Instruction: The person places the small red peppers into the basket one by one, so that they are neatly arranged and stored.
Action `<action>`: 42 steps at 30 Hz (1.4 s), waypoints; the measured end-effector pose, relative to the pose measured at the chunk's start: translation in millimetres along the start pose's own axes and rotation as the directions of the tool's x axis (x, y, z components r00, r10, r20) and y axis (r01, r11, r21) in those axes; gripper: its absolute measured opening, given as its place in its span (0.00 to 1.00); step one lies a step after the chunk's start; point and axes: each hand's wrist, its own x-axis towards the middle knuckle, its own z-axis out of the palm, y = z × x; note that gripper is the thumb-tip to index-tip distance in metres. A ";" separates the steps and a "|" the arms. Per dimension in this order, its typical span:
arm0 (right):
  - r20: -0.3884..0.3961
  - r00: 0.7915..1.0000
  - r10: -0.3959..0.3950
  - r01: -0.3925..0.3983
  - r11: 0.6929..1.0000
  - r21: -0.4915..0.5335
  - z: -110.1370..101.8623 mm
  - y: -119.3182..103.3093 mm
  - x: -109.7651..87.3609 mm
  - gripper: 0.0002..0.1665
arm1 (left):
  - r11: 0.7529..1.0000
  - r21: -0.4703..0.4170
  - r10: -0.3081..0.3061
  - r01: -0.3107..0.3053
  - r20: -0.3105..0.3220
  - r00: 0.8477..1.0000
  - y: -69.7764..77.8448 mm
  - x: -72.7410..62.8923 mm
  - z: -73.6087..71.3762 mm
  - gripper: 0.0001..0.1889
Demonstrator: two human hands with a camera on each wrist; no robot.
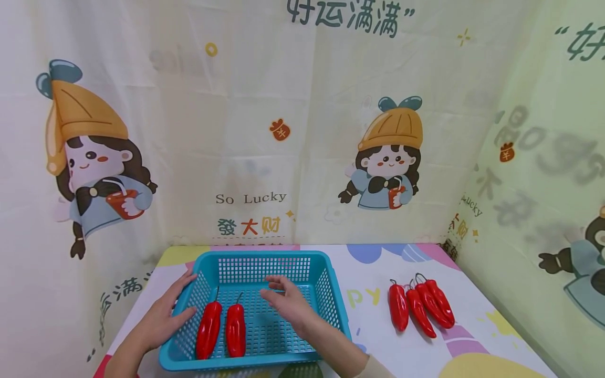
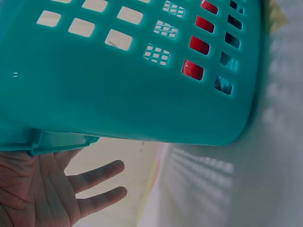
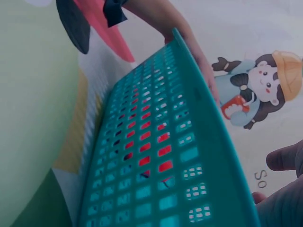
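A teal plastic basket [image 1: 279, 359] with lattice walls stands on the table. Two red chili peppers [image 1: 208, 331] lie side by side in its left half, stems toward the back. My left hand [image 1: 163, 315] rests on the basket's left rim, thumb over the edge; in the left wrist view its fingers [image 2: 97, 177] stretch out straight past the wall. Over the middle of the basket hovers my right hand [image 1: 288, 302], fingers loosely extended and nothing in them. Several more red chili peppers [image 1: 420, 304] lie grouped on the table right of the basket.
The table [image 1: 373, 336] carries a printed cover with colored shapes and letters. Behind it hangs a pale curtain [image 1: 255, 157] with cartoon figures, and another curtain [image 1: 534, 184] closes the right side.
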 end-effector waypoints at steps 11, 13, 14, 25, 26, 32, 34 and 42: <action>-0.038 0.999 -0.028 0.028 1.000 0.010 -14.6 -6.4 -6.5 0.31 | 1.000 -0.012 -0.017 0.017 0.016 1.000 -1.0 -0.5 -0.2 0.46; -0.052 0.998 -0.041 0.041 0.999 0.003 -17.0 -7.5 -8.0 0.31 | 1.000 -0.007 -0.024 0.024 0.022 0.999 -1.6 -0.1 -0.1 0.47; -0.059 0.997 -0.048 0.048 0.999 0.001 -18.1 -7.8 -8.7 0.31 | 1.000 -0.003 -0.026 0.026 0.024 0.999 -2.0 0.0 -0.1 0.47; -0.103 0.986 -0.133 0.131 0.991 -0.031 -29.8 -9.9 -15.5 0.31 | 1.000 0.001 -0.015 0.015 0.020 1.000 -3.2 0.4 -0.1 0.48; -0.105 0.985 -0.139 0.136 0.990 -0.033 -30.8 -10.0 -16.2 0.32 | 1.000 0.000 -0.014 0.014 0.019 1.000 -3.1 0.0 0.0 0.47; -0.133 0.973 -0.189 0.182 0.981 -0.069 -34.5 -9.8 -18.6 0.32 | 1.000 -0.006 -0.009 0.009 0.007 1.000 -0.9 -2.7 0.0 0.47; -0.155 0.966 -0.205 0.192 0.977 -0.094 -35.2 -9.0 -18.7 0.32 | 1.000 -0.010 -0.010 0.010 0.006 1.000 -0.5 -3.0 -0.2 0.47; -0.237 0.909 -0.342 0.286 0.927 -0.243 -38.7 0.3 -13.5 0.29 | 1.000 0.004 0.003 -0.003 -0.004 1.000 0.4 -1.8 0.0 0.46</action>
